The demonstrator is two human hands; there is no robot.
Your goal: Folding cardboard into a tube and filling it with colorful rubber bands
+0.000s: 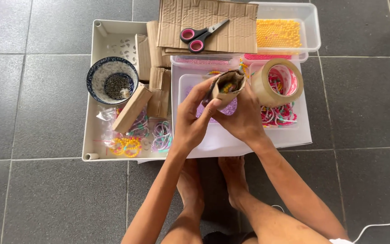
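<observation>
A small open cardboard box (227, 85) with colourful beads inside is held up between both hands. My left hand (192, 118) grips its near side with fingers on the flap. My right hand (243, 118) holds it from the right and below. A roll of brown packing tape (277, 82) hangs beside the box, against my right hand's fingers. Under the hands lies a clear container (190, 80) of purple beads on a white sheet (290, 135).
A white tray (93, 135) on the left holds a blue-patterned bowl (112, 80), several small cardboard boxes (131, 108) and bagged bead bracelets (127, 145). Scissors (200, 36) lie on cardboard (235, 22); clear tubs hold yellow beads (278, 32). Bare feet (213, 185), grey tile floor, a white cable (380, 225).
</observation>
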